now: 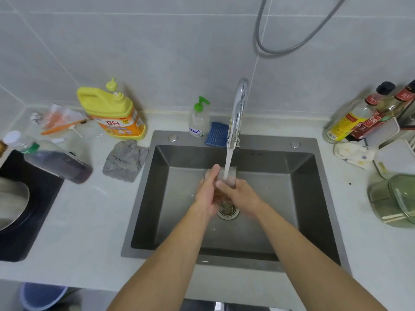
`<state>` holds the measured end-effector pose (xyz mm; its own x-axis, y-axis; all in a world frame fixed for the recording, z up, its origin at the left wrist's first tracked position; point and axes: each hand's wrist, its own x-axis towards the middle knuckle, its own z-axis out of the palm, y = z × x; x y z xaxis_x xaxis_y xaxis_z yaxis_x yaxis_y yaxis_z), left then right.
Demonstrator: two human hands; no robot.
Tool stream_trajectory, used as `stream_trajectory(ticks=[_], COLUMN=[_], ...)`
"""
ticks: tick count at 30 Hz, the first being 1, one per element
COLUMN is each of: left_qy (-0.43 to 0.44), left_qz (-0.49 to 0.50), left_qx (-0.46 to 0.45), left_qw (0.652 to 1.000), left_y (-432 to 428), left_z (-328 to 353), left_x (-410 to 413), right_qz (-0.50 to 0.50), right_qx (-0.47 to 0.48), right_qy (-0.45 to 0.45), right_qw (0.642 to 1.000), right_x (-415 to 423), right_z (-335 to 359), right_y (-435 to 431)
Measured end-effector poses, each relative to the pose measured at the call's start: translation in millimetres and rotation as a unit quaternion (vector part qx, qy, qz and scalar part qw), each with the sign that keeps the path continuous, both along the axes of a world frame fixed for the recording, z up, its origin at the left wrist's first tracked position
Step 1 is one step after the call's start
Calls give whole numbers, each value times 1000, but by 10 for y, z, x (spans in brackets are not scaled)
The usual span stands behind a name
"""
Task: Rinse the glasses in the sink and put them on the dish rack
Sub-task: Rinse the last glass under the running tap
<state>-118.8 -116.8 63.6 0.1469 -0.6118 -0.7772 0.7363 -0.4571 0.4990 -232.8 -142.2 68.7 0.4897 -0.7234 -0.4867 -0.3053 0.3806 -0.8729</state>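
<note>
A clear glass (229, 176) is held over the middle of the steel sink (161, 198), right under the running stream from the chrome tap (238, 111). My left hand (207, 189) wraps its left side and my right hand (240, 196) grips it from the right and below. Water pours into the glass's open top. The drain (228, 211) shows just below my hands. The lower part of the glass is hidden by my fingers. At the right edge of the counter stands a white dish rack (390, 151).
Left of the sink are a yellow detergent bottle (114, 113), a grey cloth (124, 160), a dark bottle (58, 162) and a black cooktop with a pan (11, 203). Behind the sink are a soap pump (198, 118) and a blue sponge (216, 133). Sauce bottles (359, 117) and a green glass-lidded container (395, 198) stand right.
</note>
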Motion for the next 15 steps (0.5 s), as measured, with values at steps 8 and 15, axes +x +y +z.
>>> stream_trajectory(ticks=[8,15], left_qy=[23,51], left_qz=[-37,-38], left_qx=[16,7], left_qw=[999,998], left_y=[-60,-24], left_z=[-62,-38], left_x=[74,107], right_qz=[95,145], right_qx=[-123,-120], right_qy=[114,115], right_qw=[981,975], right_x=[-7,-130], right_z=[27,-96], right_y=[2,-46])
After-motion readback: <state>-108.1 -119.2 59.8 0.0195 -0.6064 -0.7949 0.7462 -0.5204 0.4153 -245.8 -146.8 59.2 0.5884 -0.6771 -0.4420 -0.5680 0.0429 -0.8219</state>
